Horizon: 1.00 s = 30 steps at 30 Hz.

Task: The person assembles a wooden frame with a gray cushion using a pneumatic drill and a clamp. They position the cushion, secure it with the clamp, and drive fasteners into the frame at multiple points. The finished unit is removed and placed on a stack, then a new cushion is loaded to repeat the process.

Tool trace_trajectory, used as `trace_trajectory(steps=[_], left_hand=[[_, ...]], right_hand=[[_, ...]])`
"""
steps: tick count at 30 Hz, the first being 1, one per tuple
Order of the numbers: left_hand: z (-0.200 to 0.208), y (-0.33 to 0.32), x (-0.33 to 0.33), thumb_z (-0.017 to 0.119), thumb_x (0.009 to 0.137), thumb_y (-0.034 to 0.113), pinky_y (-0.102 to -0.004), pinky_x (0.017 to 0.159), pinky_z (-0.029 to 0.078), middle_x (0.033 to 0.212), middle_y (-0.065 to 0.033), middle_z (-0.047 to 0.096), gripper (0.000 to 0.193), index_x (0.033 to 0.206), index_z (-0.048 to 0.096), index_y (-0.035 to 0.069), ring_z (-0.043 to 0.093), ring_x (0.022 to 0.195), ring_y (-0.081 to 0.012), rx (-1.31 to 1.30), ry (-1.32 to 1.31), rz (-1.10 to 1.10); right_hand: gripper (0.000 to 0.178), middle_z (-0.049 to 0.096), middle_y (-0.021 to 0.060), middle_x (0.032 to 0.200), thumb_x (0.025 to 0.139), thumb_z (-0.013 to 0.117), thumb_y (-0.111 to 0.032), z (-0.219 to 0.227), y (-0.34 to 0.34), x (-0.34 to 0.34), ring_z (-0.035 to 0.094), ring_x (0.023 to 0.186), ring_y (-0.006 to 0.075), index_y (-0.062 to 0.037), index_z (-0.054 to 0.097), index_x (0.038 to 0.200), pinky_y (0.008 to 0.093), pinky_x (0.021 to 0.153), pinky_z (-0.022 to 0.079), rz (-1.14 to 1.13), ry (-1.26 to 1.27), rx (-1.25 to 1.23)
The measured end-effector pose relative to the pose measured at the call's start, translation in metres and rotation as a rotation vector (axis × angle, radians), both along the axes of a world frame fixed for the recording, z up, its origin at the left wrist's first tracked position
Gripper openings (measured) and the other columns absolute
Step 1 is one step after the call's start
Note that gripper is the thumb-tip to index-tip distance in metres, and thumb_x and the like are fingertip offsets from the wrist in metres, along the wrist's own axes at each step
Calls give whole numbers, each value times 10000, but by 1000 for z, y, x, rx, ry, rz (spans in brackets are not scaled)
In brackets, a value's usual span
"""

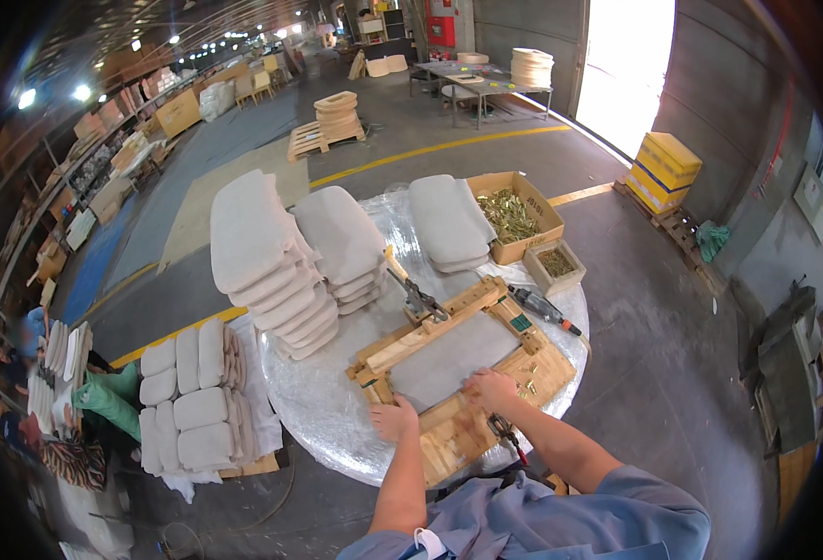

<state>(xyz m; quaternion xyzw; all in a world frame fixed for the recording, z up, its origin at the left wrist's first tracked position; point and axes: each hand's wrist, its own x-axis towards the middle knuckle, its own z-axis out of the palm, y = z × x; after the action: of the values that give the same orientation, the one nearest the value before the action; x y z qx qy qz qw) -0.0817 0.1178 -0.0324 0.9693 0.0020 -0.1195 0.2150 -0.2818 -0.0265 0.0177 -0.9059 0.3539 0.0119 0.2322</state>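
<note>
Hands, left (395, 420) and right (489, 390), touch the wooden jig (449, 434), grip unclear; printing (514, 252) marks the cardboard box (537, 202).

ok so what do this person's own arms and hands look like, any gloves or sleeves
The left hand and right hand are bare, with no gloves or watch to be seen. The forearms are uncovered too. The blue-grey shirt has short, loose sleeves.

Pad (458, 359) in frame (407, 349), pad stacks (255, 233) behind, power tool (537, 303) at right
</note>
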Motion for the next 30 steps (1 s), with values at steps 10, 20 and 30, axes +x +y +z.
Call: trace_trajectory(steps=[10, 20, 30], left_hand=[[0, 14, -14, 537, 1074, 379, -659, 1256, 277, 1756, -239, 252, 756, 1676, 274, 5, 207, 1643, -415, 42, -210, -396], [-4, 25, -25, 437, 1116, 338, -653, 1292, 205, 1788, -232, 200, 699, 1705, 237, 19, 107, 1671, -429, 46, -139, -507], [0, 25, -25, 467, 1102, 290, -692, 1258, 236, 1769, -279, 205, 679, 1688, 266, 13, 92, 1664, -463, 28, -159, -542]], right_hand=[[395, 652, 14, 1348, 840, 833, -375, -8, 13, -9, 597, 1354, 296, -275, 741, 1211, 474, 1046, 573, -46, -37, -15], [354, 650, 59, 1294, 857, 804, -326, -9, 20, -23, 590, 1331, 325, -250, 735, 1196, 471, 1022, 571, -32, -122, 15], [616, 612, 134, 1467, 880, 806, -322, -22, 9, -14, 566, 1388, 371, -132, 641, 1442, 467, 1106, 527, -102, -85, 156]])
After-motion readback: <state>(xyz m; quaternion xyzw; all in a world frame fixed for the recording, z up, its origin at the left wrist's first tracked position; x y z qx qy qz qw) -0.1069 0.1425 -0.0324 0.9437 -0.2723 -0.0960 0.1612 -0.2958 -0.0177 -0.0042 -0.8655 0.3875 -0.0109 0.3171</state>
